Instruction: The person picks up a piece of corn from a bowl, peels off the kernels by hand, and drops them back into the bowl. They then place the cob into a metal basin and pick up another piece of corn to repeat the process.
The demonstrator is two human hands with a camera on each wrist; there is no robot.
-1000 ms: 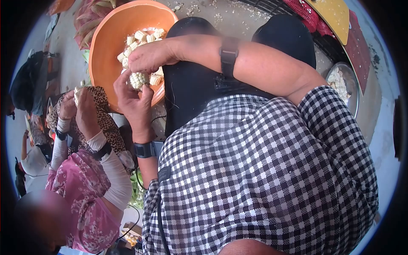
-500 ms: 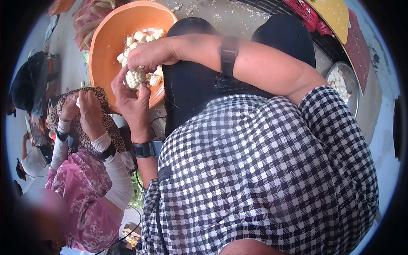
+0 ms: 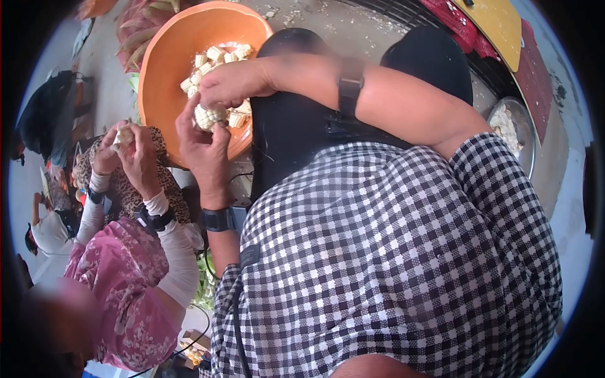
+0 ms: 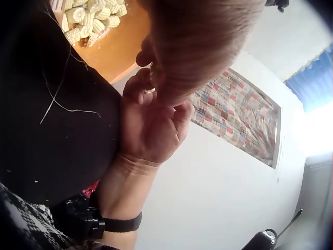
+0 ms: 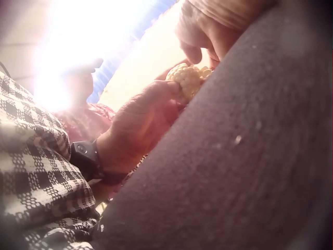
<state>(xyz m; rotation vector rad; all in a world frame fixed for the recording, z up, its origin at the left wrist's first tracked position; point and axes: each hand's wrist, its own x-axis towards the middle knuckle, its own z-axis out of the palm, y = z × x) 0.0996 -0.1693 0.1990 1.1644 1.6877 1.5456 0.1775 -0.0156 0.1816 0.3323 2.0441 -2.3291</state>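
Observation:
In the head view my left hand (image 3: 205, 148) grips a stubby ear of pale corn (image 3: 210, 117), its kernelled end facing up between thumb and fingers. My right hand (image 3: 234, 84) bends over the far side of the same ear, fingers curled down against it and partly hidden. The right wrist view shows the knobbly corn (image 5: 186, 79) between both hands. From the left wrist, the back of my left hand (image 4: 203, 47) hides most of the ear. Below the hands stands an orange basin (image 3: 161, 82) holding several stripped cob pieces (image 3: 216, 53).
A person in a pink flowered top (image 3: 126, 271) sits at the left, handling a cob (image 3: 123, 137). My dark-clothed knees (image 3: 293, 88) border the basin. At the right are a metal bowl (image 3: 528, 120) and a yellow board (image 3: 498, 25). Loose kernels dot the floor (image 3: 359, 38).
Both hands stay together on the ear, which has turned slightly between them. The whole head view has shifted a little. The neighbouring person's hands have tilted their cob.

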